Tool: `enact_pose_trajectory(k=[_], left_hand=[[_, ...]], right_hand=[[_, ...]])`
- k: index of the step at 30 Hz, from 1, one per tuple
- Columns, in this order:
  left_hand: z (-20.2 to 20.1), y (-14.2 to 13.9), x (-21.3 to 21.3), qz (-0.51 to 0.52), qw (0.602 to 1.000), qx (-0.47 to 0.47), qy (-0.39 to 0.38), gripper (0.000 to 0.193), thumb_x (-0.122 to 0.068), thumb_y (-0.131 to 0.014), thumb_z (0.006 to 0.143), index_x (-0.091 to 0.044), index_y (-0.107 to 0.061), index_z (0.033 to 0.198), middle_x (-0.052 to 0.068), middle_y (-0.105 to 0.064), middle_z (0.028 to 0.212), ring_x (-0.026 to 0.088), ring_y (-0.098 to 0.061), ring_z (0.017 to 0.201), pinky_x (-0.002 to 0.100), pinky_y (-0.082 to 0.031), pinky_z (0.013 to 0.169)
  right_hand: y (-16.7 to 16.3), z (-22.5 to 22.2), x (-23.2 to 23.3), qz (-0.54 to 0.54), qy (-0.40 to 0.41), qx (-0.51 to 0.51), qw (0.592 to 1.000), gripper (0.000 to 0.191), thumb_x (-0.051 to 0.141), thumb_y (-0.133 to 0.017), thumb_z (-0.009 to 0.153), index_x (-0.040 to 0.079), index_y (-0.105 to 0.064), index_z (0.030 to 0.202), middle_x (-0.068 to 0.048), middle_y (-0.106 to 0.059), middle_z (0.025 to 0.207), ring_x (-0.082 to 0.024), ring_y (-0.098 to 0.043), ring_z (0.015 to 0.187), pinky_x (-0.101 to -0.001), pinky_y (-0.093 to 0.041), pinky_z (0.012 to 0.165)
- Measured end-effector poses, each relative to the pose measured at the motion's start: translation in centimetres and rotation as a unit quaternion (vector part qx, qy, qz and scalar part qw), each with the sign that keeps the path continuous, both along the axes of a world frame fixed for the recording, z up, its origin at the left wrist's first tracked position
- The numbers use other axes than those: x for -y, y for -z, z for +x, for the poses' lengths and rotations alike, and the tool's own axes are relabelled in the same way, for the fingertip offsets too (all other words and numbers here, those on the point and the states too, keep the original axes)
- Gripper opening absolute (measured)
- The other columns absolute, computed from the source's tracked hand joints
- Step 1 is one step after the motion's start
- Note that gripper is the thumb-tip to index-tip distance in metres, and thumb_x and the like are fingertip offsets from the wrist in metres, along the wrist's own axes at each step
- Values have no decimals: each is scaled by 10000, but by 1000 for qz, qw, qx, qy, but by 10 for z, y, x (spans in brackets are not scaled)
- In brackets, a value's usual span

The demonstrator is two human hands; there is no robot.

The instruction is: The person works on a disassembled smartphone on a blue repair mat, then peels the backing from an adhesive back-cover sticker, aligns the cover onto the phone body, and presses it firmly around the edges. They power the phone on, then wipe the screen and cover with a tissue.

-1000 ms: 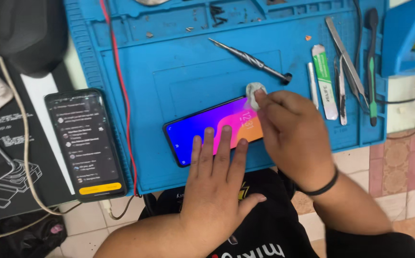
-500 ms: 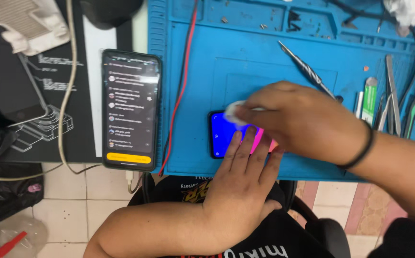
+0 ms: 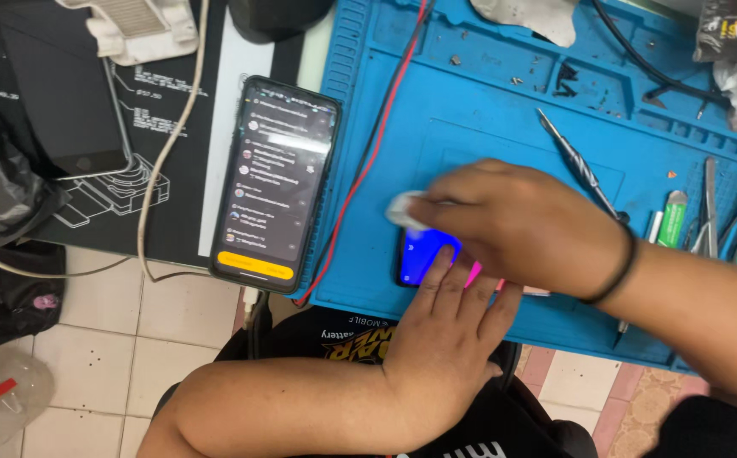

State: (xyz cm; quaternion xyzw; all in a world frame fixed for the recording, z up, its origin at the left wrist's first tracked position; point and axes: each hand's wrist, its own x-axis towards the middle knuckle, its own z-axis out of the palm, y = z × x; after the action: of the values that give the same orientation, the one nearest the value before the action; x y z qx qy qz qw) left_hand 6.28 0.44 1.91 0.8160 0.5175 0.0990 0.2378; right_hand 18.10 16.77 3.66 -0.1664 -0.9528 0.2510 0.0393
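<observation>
Lying flat near the front edge of our blue silicone repair mat [image 3: 487, 93] is the lit smartphone with a blue and pink screen [image 3: 423, 254], mostly covered by our hands. Our left hand [image 3: 449, 339] rests on it with fingers spread flat, likely to keep it from sliding. Our right hand [image 3: 525, 225] pinches a small white cloth pad [image 3: 404, 208] against the phone's left end, fingers closed around it, apparently to wipe the glass. Beyond it to the right lie a slim metal screwdriver [image 3: 576, 161], a green tube [image 3: 672, 219] and tweezers [image 3: 709, 203]. Left of the mat, a second dark phone showing a list screen [image 3: 277, 182] sits beside a red wire [image 3: 368, 161]. Below us, pale floor tiles [image 3: 114, 356] show.
</observation>
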Motion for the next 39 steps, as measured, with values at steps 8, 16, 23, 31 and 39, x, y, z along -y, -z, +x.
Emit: enact_pose_trajectory(k=[8,16,23,31,39], left_hand=[[2,5,3,43,998,26,-34,1014,-478,-772,724,-5,-379,1530,217,-370,1590,423,-271,1517,539,-141,1274],[1,6,3,38,997,61,-28,1001,-446,-792,736,26,-376,1513,260,-366,1551,457,-264,1514,565,-144,1264],[-4,4,1,39,997,65,-20,979,-437,-798,737,14,-404,1512,245,-375,1570,446,-278,1525,568,-160,1283],[-7,5,4,74,991,109,-39,967,-424,-835,727,9,-441,1497,243,-408,1567,466,-339,1503,580,-224,1267],[-15,4,2,59,989,131,-21,905,-425,-832,760,7,-476,1472,236,-421,1547,452,-369,1480,592,-252,1262]], right_hand=[[-41,17,-2,-8,108,107,988,345,35,-721,696,122,-772,1025,-39,-734,1025,-270,-684,879,-392,-560,751],[-14,20,-3,-13,47,38,998,298,103,-743,764,95,-763,1061,-67,-724,1039,-285,-695,922,-389,-563,756],[-17,52,2,25,74,67,995,362,65,-754,729,98,-766,1089,-63,-728,1084,-290,-690,973,-399,-560,797],[-13,30,0,-3,48,-39,998,245,39,-719,796,69,-751,1037,-64,-745,1012,-281,-709,953,-390,-563,794],[-6,100,8,-33,174,52,983,228,98,-765,771,133,-788,996,-22,-774,961,-248,-719,849,-349,-570,711]])
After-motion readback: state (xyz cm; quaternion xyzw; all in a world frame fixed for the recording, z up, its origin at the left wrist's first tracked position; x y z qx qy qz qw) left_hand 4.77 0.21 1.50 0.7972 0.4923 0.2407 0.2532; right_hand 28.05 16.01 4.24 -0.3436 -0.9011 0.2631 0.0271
